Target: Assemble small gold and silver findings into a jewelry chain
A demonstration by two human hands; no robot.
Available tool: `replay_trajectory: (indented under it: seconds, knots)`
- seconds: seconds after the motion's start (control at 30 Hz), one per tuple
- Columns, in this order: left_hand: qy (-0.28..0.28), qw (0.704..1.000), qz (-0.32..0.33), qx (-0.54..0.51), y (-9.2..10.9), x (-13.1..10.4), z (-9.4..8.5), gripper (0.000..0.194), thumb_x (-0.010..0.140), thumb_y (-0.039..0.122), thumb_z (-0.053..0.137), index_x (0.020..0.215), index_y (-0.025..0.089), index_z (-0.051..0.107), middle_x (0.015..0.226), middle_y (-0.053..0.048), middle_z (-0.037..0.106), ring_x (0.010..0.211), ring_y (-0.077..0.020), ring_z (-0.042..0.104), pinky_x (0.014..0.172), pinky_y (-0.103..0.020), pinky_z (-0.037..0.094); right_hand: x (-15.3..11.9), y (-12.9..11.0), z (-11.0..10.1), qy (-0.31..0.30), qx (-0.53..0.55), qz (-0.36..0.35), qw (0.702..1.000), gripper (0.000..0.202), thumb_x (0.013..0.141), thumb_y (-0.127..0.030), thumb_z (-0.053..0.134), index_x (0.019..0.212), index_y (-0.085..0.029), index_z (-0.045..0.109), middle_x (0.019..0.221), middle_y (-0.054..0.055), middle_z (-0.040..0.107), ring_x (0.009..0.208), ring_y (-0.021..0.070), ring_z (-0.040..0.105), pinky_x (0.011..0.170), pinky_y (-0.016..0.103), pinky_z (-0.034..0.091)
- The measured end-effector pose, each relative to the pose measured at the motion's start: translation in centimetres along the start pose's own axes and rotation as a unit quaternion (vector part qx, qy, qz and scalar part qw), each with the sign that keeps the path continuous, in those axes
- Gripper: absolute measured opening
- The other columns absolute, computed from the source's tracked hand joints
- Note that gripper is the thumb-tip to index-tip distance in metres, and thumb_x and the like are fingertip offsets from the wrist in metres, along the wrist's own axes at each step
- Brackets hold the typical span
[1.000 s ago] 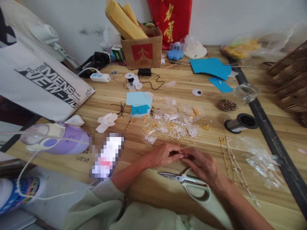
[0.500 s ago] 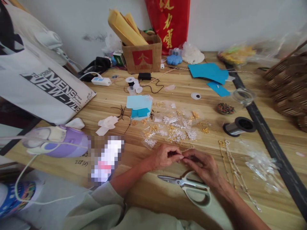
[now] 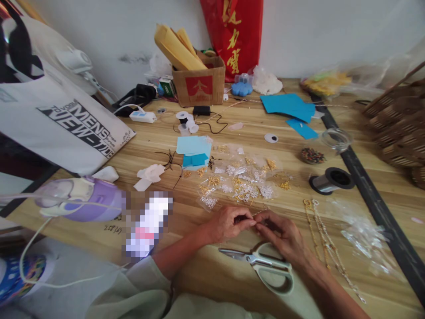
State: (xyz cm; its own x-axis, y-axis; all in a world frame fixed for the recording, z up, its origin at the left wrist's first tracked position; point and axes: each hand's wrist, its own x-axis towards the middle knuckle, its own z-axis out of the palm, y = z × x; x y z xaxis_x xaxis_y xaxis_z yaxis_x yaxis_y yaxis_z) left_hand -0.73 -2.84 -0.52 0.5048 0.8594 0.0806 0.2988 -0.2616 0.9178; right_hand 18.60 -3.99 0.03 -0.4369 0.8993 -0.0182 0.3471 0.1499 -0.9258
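My left hand (image 3: 230,223) and my right hand (image 3: 280,230) meet fingertip to fingertip, both in a pinch. A short length of thin chain (image 3: 257,213) shows just behind the joined fingertips; whatever else sits between them is too small to see. Scissors (image 3: 254,258) with pale handles lie on the table under and in front of the right hand. Beyond the hands are small clear bags of gold and silver jewellery findings (image 3: 244,188). To the right of my right forearm lie gold and silver chains (image 3: 323,230).
A spool of wire (image 3: 332,180), a jar of dark beads (image 3: 314,155) and clear plastic bags (image 3: 368,243) stand or lie at right. Leftward are a blurred-out phone (image 3: 149,226), a purple bottle (image 3: 99,199) and paper scraps (image 3: 149,175). A cardboard box (image 3: 199,84) stands behind.
The whole view has shifted slightly, with things appearing a little lower. Both hands keep their pinch together, with only a small shift of the fingers.
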Motion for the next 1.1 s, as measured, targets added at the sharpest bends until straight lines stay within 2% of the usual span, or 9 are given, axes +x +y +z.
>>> replay_trajectory:
  seconds: [0.53, 0.9, 1.1]
  knots:
    - [0.013, 1.0, -0.003, -0.015, -0.53, -0.04, 0.31, 0.012, 0.085, 0.025, 0.061, 0.083, 0.014, 0.066, 0.079, -0.004, 0.07, 0.07, -0.0128, 0.061, 0.063, -0.022, 0.045, 0.21, 0.43, 0.02, -0.015, 0.009, 0.006, 1.0, 0.026, 0.091, -0.04, 0.052, 0.08, -0.017, 0.059, 0.066, 0.001, 0.06, 0.059, 0.0132, 0.057, 0.052, 0.022, 0.046]
    - [0.018, 0.999, 0.033, 0.021, -0.53, -0.07, 0.39, 0.009, 0.083, 0.018, 0.057, 0.081, 0.013, 0.065, 0.075, -0.004, 0.069, 0.066, -0.0124, 0.059, 0.06, -0.021, 0.044, -0.06, 0.81, 0.01, -0.018, -0.009, 0.013, 1.0, 0.022, 0.092, -0.037, 0.051, 0.084, -0.018, 0.059, 0.069, 0.002, 0.06, 0.061, 0.0139, 0.056, 0.054, 0.021, 0.046]
    - [0.02, 0.999, 0.021, 0.018, -0.9, -0.08, 0.59, 0.009, 0.082, 0.017, 0.058, 0.08, 0.014, 0.066, 0.074, -0.003, 0.069, 0.062, -0.011, 0.058, 0.057, -0.019, 0.043, 0.04, 1.04, 0.09, -0.023, -0.024, 0.014, 0.999, 0.023, 0.092, -0.038, 0.05, 0.084, -0.018, 0.059, 0.07, 0.002, 0.06, 0.062, 0.0141, 0.056, 0.055, 0.022, 0.045]
